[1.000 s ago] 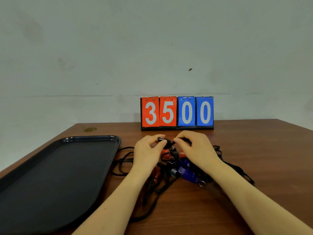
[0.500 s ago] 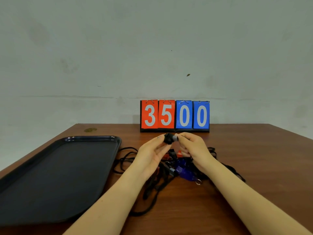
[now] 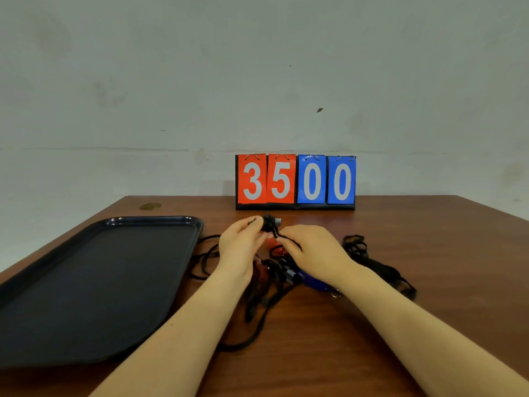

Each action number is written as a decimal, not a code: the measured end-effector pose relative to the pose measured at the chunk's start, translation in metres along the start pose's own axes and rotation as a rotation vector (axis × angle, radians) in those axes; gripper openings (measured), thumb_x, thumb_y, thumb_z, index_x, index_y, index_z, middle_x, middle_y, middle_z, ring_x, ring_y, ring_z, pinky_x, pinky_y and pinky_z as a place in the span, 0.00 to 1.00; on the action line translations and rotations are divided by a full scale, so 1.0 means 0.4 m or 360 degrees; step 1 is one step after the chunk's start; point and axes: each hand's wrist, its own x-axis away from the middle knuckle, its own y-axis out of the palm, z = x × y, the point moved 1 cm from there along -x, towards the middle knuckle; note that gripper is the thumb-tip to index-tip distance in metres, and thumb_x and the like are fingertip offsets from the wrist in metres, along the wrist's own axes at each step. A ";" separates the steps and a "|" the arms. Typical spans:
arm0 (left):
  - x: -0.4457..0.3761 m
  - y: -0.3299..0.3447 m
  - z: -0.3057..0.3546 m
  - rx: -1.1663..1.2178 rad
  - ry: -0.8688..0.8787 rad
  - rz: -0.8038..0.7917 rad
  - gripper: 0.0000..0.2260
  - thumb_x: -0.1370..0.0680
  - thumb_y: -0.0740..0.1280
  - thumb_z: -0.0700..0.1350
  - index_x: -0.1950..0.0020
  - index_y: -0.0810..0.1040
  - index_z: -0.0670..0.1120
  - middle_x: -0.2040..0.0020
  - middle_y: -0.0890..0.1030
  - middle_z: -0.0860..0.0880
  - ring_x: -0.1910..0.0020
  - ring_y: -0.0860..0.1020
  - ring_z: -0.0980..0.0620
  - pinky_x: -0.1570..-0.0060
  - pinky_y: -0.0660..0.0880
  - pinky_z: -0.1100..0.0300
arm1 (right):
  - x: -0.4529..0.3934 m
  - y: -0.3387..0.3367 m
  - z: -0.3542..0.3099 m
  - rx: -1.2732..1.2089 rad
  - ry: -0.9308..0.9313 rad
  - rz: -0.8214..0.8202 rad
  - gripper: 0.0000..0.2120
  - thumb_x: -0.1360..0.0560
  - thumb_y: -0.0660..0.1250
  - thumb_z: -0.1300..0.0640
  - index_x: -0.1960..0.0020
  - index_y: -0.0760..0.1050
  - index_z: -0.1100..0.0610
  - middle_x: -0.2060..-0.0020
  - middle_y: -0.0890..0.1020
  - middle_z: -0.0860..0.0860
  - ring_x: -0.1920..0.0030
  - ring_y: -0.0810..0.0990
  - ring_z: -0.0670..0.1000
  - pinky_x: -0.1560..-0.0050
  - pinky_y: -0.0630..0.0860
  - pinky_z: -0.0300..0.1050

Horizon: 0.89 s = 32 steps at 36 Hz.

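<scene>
Untangling looks to be the step in hand: the left hand (image 3: pixel 240 245) pinches a black whistle (image 3: pixel 270 222) between thumb and fingertips, lifted just above the heap of whistles and lanyards on the desk (image 3: pixel 415 247). The right hand (image 3: pixel 312 250), fingers curled, nips the whistle's black cord (image 3: pixel 287 239) just below it. That cord runs down into the tangle, among a red whistle (image 3: pixel 277 249) and a blue whistle (image 3: pixel 315 282). The next move therefore probably calls for a slow pull to draw it free, watching for snags that would drag the others along. There is open room to the left, where the dark tray (image 3: pixel 154 220) lies beside the heap, with its raised rim to clear. The flip scoreboard (image 3: pixel 296 181) stands close behind the hands, and a bunched lanyard (image 3: pixel 372 262) lies to the right.
</scene>
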 end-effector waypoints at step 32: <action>0.054 0.041 0.026 0.0353 -0.0320 -0.0807 0.11 0.26 0.67 0.39 0.44 0.80 0.40 0.46 0.83 0.41 0.46 0.82 0.47 0.50 0.80 0.58 | -0.002 -0.028 0.013 -0.1278 0.0600 0.0295 0.13 0.18 0.57 0.59 0.57 0.77 0.54 0.72 0.75 0.48 0.73 0.72 0.43 0.71 0.71 0.34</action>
